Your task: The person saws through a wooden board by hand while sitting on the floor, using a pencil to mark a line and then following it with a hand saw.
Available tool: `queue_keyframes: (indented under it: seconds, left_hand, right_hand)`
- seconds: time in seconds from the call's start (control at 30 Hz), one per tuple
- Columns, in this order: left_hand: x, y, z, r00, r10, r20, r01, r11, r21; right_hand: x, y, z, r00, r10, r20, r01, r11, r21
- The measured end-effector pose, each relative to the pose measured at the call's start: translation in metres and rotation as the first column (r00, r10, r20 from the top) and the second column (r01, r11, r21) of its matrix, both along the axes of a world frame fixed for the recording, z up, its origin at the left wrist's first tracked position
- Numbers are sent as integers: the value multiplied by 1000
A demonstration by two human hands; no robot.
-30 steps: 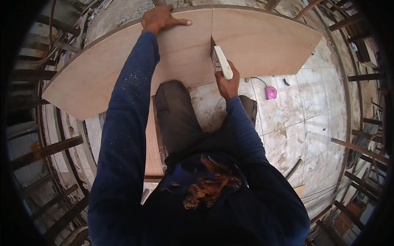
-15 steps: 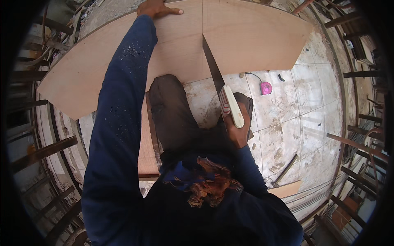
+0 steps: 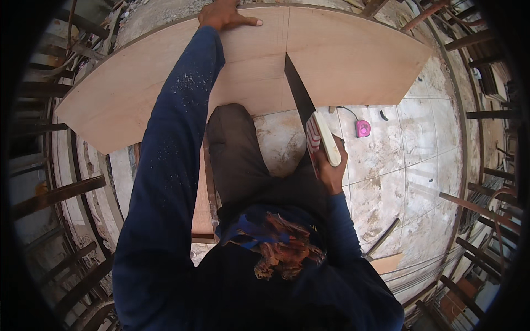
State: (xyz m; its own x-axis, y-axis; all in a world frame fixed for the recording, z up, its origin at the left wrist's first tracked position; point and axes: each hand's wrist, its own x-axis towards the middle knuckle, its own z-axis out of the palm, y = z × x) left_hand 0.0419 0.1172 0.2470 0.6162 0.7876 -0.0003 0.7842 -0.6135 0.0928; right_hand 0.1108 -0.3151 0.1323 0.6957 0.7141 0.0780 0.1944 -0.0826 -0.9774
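A wide, light-brown plywood sheet lies across the far side, in front of my knees. My left hand grips its far edge, thumb stretched flat on the top face and the other fingers partly hidden at the edge. In my right hand is a handsaw, its white handle with red stripes wrapped by my fingers. The saw blade slants up and away into the sheet, meeting it at a thin straight line that runs to the far edge. Any blade below the sheet is hidden.
On the dirty tiled floor to the right lie a pink tape measure, a small dark piece and a hammer. A plywood offcut is near the hammer. Dark bars stick out along both sides.
My right hand has pushed the saw slightly forward, so less blade shows between handle and sheet. The whole view has shifted a little; my left hand keeps its place on the sheet.
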Motion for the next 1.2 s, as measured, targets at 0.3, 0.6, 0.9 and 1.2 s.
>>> queue_keyframes:
  seconds: [0.3, 0.6, 0.9, 1.2]
  left_hand:
    - [-6, 3, -4, 1000, 23, -12, -23, 1000, -9]
    - [25, -9, 8, 1000, -7, -28, 6, 999, -31]
    - [0, 33, -20, 999, 8, 39, -6, 999, -43]
    - [35, 10, -7, 999, -19, -38, 17, 999, -51]
  right_hand:
    - [-5, 25, -14, 998, 49, -28, -51, 997, -59]
    - [28, 78, -30, 1000, -6, -14, 7, 999, 49]
    - [-28, -66, 13, 998, 14, -63, -22, 991, -135]
    - [50, 147, -32, 998, -48, -27, 47, 998, -42]
